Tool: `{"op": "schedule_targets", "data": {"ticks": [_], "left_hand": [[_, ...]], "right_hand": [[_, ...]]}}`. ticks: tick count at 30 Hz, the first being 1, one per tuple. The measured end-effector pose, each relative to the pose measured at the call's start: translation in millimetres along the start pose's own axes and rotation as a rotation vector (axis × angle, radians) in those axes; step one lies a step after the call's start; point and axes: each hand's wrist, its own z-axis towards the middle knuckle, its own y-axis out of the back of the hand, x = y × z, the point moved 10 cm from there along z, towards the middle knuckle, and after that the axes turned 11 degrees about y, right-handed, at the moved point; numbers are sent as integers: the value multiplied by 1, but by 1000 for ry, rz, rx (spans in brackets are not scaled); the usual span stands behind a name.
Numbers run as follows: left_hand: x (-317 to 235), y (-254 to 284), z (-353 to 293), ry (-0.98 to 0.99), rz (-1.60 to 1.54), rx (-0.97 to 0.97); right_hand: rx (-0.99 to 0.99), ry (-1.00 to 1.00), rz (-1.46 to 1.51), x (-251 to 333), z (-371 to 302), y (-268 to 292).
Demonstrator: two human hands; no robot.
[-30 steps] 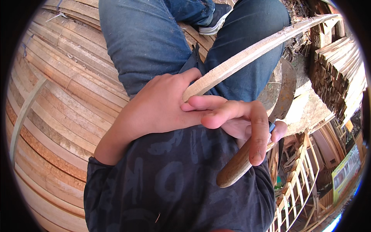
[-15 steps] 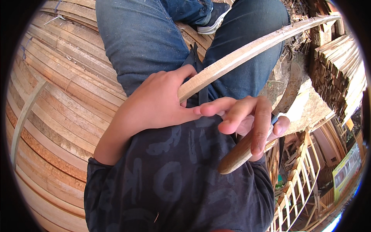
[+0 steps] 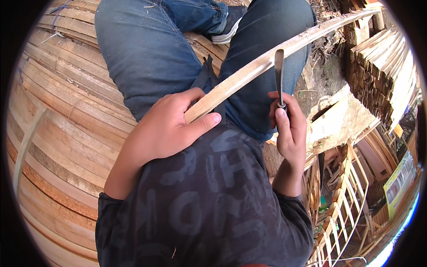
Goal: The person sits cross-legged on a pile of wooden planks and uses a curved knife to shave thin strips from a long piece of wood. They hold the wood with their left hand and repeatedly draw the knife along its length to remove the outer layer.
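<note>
My left hand (image 3: 163, 124) is closed round the near end of a long pale wooden strip (image 3: 242, 82), its thumb lying along one side. From there the strip slants up over my right thigh to the far right. In my right hand (image 3: 291, 129) is a knife, gripped just behind its blade (image 3: 279, 75). The blade points away from me, seen almost edge-on, and its tip overlaps the strip; whether they touch I cannot tell. The wooden handle, shown half a second ago, is now hidden behind my fingers.
Stacked wooden boards (image 3: 58, 147) fill the left side. Bundled cut sticks (image 3: 378, 71) stand at the far right, with a wooden block (image 3: 333, 122) nearer my right hand. A slatted wooden frame (image 3: 340, 209) is at the lower right. My jeans-clad legs (image 3: 142, 53) lie below the strip.
My right hand has turned and drawn its fingers closed on the knife, bringing the blade up to the strip. The left hand and strip sit slightly further left in view.
</note>
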Motion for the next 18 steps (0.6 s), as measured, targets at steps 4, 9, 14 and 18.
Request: {"op": "schedule_targets", "data": {"ticks": [4,9,14,18], "left_hand": [[0,-2,-2,47,-22,17],[-12,-2,-6,-2,156,-55],[-21,-1,-12,12,232,-125],[-25,1,-14,-38,305,-182]], "right_hand": [[-51,148,-317,21,0,7],[-40,130,-498,33,1,15],[-41,246,-645,41,9,19],[-23,282,-798,43,12,23]]}}
